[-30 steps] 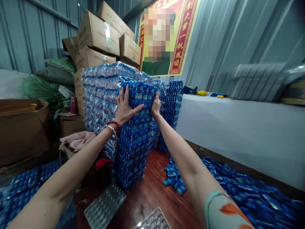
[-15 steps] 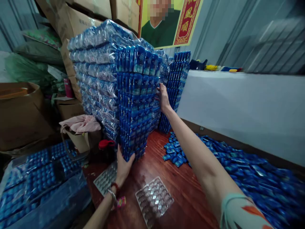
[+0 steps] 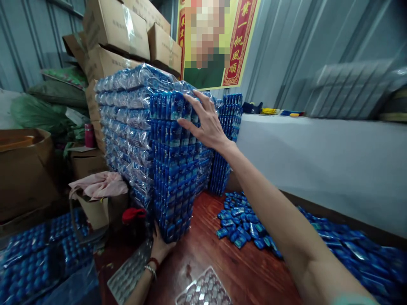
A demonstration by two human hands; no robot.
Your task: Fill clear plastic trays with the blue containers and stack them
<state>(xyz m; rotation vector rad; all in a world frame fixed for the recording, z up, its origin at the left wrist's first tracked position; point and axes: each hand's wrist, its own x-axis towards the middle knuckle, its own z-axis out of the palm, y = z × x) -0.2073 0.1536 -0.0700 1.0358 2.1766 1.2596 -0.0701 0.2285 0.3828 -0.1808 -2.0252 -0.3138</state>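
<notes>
Blue packets in trays form a tall stack [image 3: 173, 165] standing upright on the reddish wooden table [image 3: 222, 262]. The right hand [image 3: 206, 123], fingers spread and flat, presses against the upper front face of this stack and grasps nothing. The left hand [image 3: 160, 248], a red bead bracelet and a metal bangle at its wrist, is cupped against the stack's bottom corner, just above the table surface. Touching the stack on its left are clear-wrapped bundles [image 3: 127, 123] of the same blue packets; a lower blue stack [image 3: 227, 140] stands just behind on the right. Two empty clear blister trays [image 3: 203, 292] lie on the table near the left wrist. Loose blue packets [image 3: 241, 224] are heaped under the right forearm. Cardboard boxes [image 3: 117, 34] rise behind the bundles, and a pink cloth [image 3: 98, 186] lies to the left.
</notes>
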